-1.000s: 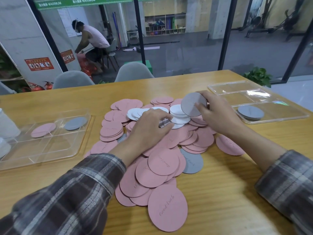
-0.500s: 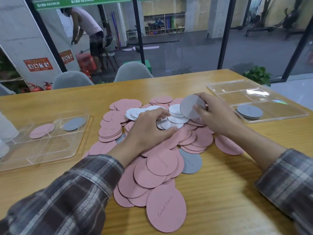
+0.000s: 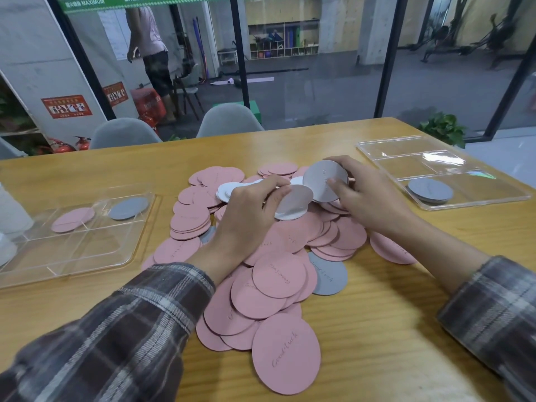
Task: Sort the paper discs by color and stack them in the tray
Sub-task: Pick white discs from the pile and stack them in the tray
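Observation:
A big pile of pink paper discs [image 3: 278, 275] lies in the middle of the wooden table, with a few grey discs [image 3: 327, 275] and white discs [image 3: 229, 191] mixed in. My left hand [image 3: 249, 210] pinches a pale disc [image 3: 294, 203] lifted off the pile. My right hand [image 3: 368, 195] holds a grey disc [image 3: 323, 179] upright just above the pile's far side. The clear tray on the right [image 3: 487, 195] holds a small stack of grey discs [image 3: 430, 190]. The clear tray on the left [image 3: 72, 250] holds one pink disc [image 3: 72, 219] and one grey disc [image 3: 127, 208].
Two grey chairs [image 3: 229, 120] stand behind the table's far edge. A white object [image 3: 11, 213] sits at the far left beside the left tray. Behind a glass wall a person [image 3: 150, 47] stands in a gym room. A green plant [image 3: 443, 129] is at the right.
My left hand has lifted a pale disc off the pile toward the grey disc in my right hand. The person behind the glass has stood up.

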A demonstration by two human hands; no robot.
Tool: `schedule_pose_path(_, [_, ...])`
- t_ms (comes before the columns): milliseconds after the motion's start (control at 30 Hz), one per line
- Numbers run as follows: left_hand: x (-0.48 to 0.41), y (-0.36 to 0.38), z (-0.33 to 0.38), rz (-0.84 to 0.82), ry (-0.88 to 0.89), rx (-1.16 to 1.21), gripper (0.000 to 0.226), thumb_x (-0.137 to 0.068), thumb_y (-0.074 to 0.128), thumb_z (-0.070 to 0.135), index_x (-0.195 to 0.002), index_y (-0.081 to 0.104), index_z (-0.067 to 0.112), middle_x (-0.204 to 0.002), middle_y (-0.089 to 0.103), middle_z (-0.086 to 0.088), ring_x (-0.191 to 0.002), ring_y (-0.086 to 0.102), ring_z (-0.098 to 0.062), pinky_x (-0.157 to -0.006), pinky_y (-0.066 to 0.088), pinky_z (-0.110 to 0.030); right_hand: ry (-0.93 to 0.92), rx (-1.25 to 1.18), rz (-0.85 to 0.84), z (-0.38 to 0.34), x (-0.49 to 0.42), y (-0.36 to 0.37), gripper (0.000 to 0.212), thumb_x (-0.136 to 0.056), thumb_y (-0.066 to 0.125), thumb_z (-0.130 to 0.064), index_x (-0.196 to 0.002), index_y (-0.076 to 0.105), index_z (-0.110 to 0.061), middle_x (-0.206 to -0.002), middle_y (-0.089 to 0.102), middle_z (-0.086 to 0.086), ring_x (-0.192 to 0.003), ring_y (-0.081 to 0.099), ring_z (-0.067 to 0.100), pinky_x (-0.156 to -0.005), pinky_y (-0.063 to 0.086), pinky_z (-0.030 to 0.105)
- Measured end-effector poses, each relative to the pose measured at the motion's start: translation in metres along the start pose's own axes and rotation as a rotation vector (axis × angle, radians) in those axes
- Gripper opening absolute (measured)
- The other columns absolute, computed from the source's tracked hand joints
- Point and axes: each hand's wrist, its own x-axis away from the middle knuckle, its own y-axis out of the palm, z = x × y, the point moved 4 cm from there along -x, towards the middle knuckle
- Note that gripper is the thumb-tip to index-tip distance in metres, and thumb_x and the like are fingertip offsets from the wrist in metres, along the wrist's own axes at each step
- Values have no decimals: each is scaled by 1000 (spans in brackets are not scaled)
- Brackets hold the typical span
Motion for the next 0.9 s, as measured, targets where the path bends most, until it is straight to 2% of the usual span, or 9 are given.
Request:
schedule_pose_path(100, [-1,-4,2,36,-40,40,14,-104,63,21,-103,76,15,-74,60,30,-71,68,-7,-63,38,-10,20,-61,7,0,0,1,26,-102,49,-20,-124,59,-29,-95,64,-14,-76,63,13,-52,39,15])
schedule_pose_path(167, [-2,-5,0,30,-74,81,13,-103,64,21,-104,76,18,-78,63,31,-73,71,-10,-65,50,-21,24,-74,0,0,0,2,25,-103,48,-20,-122,60,-30,-90,63,-14,-69,62,11,-48,39,13])
schedule_pose_path(267, [-3,-3,-5,2,-143,119,13,-102,63,17,-108,75,19,-84,68,25,-73,71,-12,-67,61,-41,22,-109,-32,-2,2,6,25,-103,47,-19,-121,61,-29,-91,65,-8,-66,61,16,-51,46,26])
schedule_pose_path(333, [-3,-3,-4,-16,-182,143,16,-99,64,10,-106,74,20,-87,70,17,-72,70,-11,-64,61,-36,41,-154,-75,-4,4,9,26,-104,46,-18,-122,62,-28,-94,66,-6,-66,62,16,-49,50,31])
schedule_pose_path(400, [-3,-3,-1,-41,-213,195,15,-96,67,6,-102,73,19,-91,71,3,-70,71,-11,-57,58,-23,29,-160,-112,-5,5,13,27,-104,46,-16,-122,63,-28,-91,67,-13,-64,62,7,-53,47,24])
schedule_pose_path(467, [-2,-3,1,-55,-238,247,10,-95,71,7,-97,72,17,-91,70,-4,-68,73,-16,-56,57,-21,31,-195,-135,-6,6,17,28,-104,45,-15,-121,63,-27,-81,66,-16,-60,60,3,-54,43,17])
schedule_pose_path(667, [-4,-7,-7,3,-276,266,6,-90,78,13,-85,76,14,-76,75,10,-75,72,-11,-68,63,-36,32,-303,-160,-13,9,22,30,-108,37,-18,-120,64,-25,-85,61,-4,-56,57,16,-50,45,30])
schedule_pose_path(800, [-3,-6,-7,-16,-364,337,10,-90,79,13,-82,75,10,-68,73,1,-67,73,-19,-67,65,-44,-17,-214,-176,-15,11,23,24,-107,44,-31,-121,63,-29,-82,64,-19,-59,61,11,-57,46,24])
schedule_pose_path(900, [-2,-5,-8,-21,-391,352,10,-90,80,13,-83,75,8,-68,75,-3,-67,75,-22,-66,65,-46,-69,-123,-184,-16,11,24,24,-102,56,-30,-125,61,-28,-91,65,-24,-67,64,4,-67,48,23])
